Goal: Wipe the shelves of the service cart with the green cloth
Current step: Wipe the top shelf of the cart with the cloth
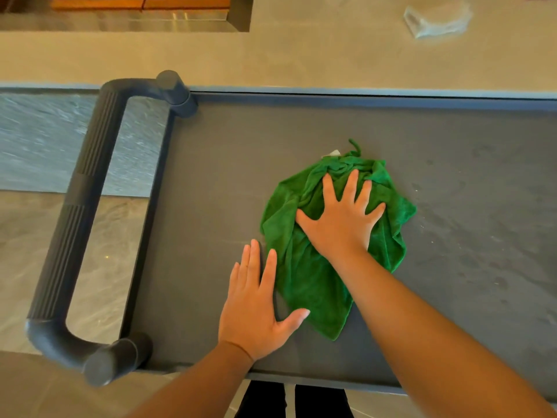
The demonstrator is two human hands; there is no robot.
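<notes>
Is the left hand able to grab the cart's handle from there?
Probably yes. The left hand lies flat on the shelf, fingers open, and nothing stands between it and the handle off to its left.

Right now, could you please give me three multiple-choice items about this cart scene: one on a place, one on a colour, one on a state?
1. Where does the cart handle stand?
A. left end of the shelf
B. right end
C. middle

2. What colour is the cloth?
A. blue
B. green
C. white

3. How is the right hand?
A. fist
B. lifted away
C. flat, fingers spread

Key: 1 A, it bounds the shelf's left end. 2 B, plainly green. 3 C, the palm presses the cloth.
</notes>
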